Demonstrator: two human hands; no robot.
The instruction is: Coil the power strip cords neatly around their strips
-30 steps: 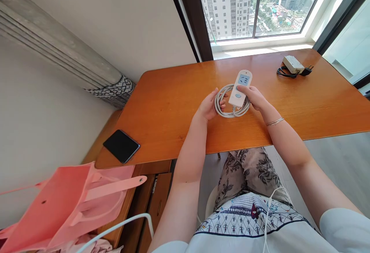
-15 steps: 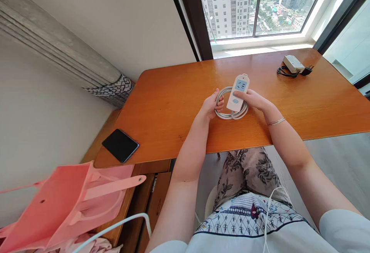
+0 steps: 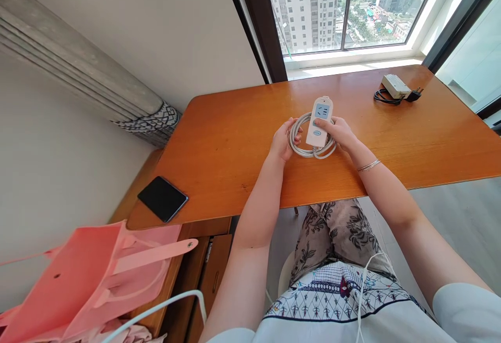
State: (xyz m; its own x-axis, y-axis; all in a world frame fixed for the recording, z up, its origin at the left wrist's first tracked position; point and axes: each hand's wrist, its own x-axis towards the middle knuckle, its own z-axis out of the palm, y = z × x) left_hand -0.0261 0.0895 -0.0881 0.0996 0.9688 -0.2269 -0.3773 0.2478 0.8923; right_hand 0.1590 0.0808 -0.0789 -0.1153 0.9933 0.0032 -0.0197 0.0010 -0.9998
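Observation:
A small white power strip (image 3: 323, 111) with a blue socket panel is held above the wooden table (image 3: 227, 150). Its cord (image 3: 301, 151) is wound into a loose white coil behind and below it. My left hand (image 3: 282, 139) is closed around the left side of the coil. On the other side, my right hand (image 3: 340, 132) grips the strip, its thumb lying across the front below the sockets. The fingers of that hand are mostly hidden behind the strip and cord.
A grey-white adapter (image 3: 395, 86) with a black cord and plug lies at the table's far right. A black tablet or phone (image 3: 163, 198) rests near the left front corner. Beside that corner is a pink bag (image 3: 90, 275). A window (image 3: 344, 14) stands behind the table.
Both hands have shifted slightly left and up with the power strip and its coil. The strip stands a little more upright, and the right thumb lies slightly higher in view.

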